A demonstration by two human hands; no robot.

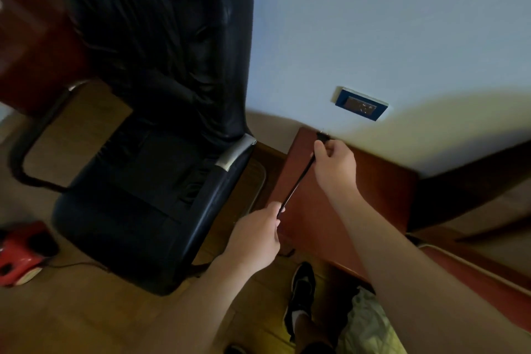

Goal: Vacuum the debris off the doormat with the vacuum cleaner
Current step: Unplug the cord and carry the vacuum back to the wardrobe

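Observation:
My right hand pinches the black plug of the vacuum's power cord, its prongs pointing up at the white wall, below and left of the dark blue wall socket. My left hand grips the black cord lower down, and the cord runs taut between both hands. The red vacuum cleaner sits on the wooden floor at the far left edge, with its cord trailing along the floor under the chair. No doormat shows in this view.
A black leather office chair stands left of my hands, close to the wall. A reddish wooden side table sits under my right hand. My foot in a black shoe is on the floor below.

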